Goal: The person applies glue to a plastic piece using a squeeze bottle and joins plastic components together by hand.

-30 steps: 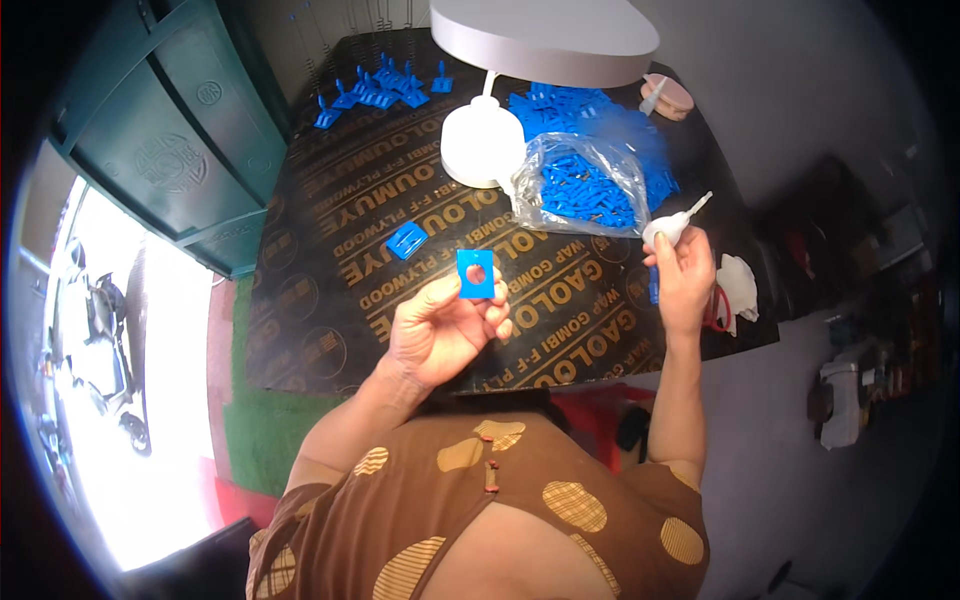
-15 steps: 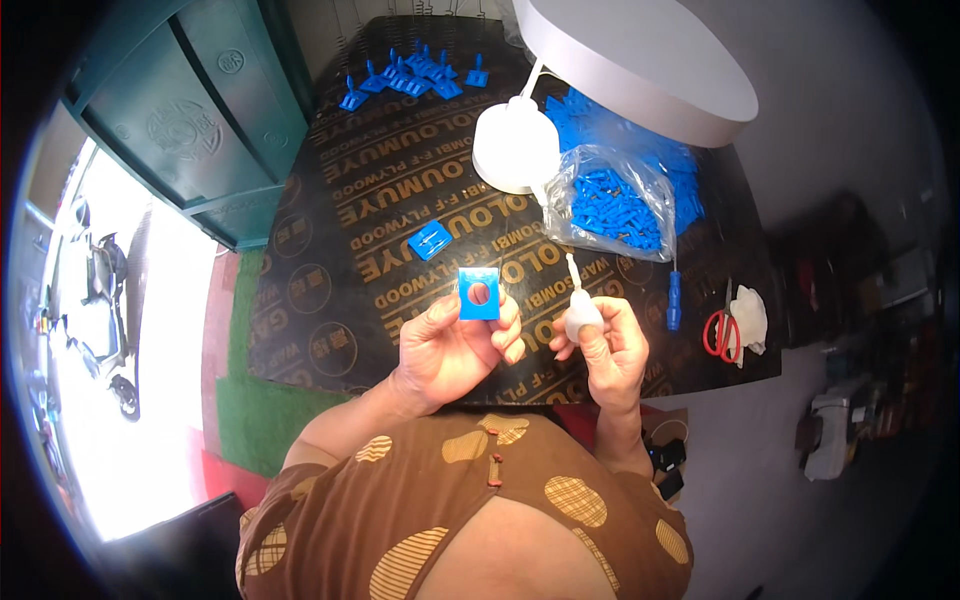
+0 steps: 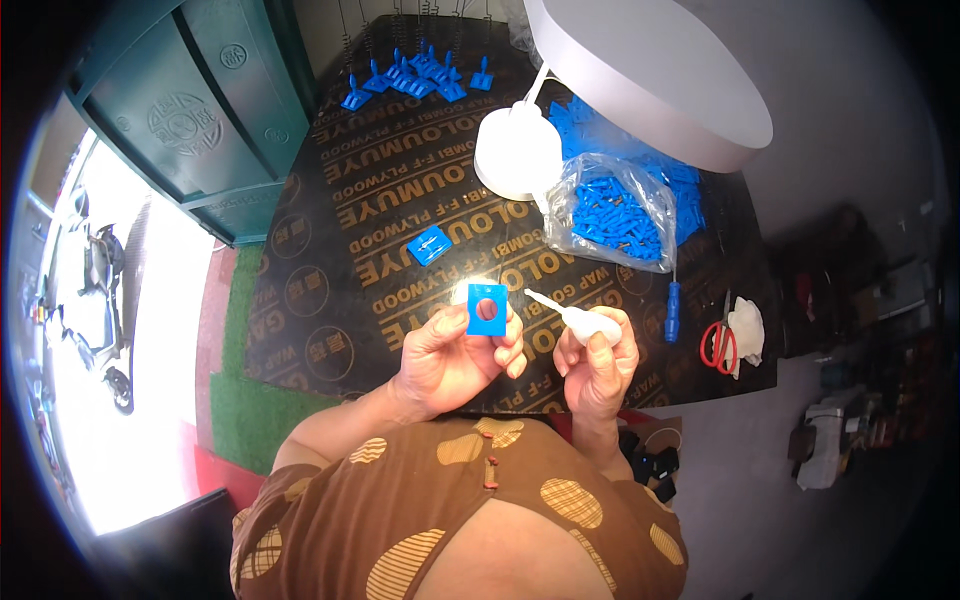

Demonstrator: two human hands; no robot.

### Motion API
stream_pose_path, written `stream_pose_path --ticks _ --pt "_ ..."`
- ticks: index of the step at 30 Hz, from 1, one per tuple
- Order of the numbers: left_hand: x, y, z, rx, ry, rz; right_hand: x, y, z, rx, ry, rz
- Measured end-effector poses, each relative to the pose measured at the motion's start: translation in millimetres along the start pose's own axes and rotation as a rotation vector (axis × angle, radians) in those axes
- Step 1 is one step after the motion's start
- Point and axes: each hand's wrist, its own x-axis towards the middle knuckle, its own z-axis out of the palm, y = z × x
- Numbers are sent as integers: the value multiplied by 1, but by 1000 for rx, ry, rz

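My left hand holds up a small blue square plastic part with a round hole in its middle. My right hand grips a small white squeeze bottle with a long thin nozzle. The nozzle tip points left and sits just beside the blue part's right edge. Both hands hover over the near edge of a dark plywood board printed with gold lettering.
Another blue part lies flat on the board. A clear bag of blue parts sits right of a white lamp base, under its round shade. Assembled blue pieces line the far edge. A blue-handled screwdriver and red scissors lie right.
My right hand has come in from the right with the white bottle, and its nozzle now reaches the blue part. My left hand keeps holding the part in about the same spot.
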Motion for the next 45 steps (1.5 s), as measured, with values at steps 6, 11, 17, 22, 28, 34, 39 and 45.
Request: stream_pose_path --ticks 6,11,17,22,28,34,39,45 --pt "0 -3 0 5 -1 -15 -3 7 -2 54 3 -55" --pt "0 -4 -1 8 -18 -33 -4 9 -1 51 30 -85" --pt "1 -6 -2 11 -15 -47 -6 7 0 32 67 -118" --pt "1 -5 -3 -36 -59 -48 -8 5 3 -24 110 -168" --pt "-3 -5 -2 -22 -26 -52 -10 6 6 -118 137 -256" --pt "0 -8 -5 -57 -63 -40 -8 5 1 -162 157 -283" --pt "-1 -6 2 -9 -5 -46 -8 6 1 -206 153 -296" --pt "-1 -6 1 3 -4 -45 -7 4 3 -219 140 -324"
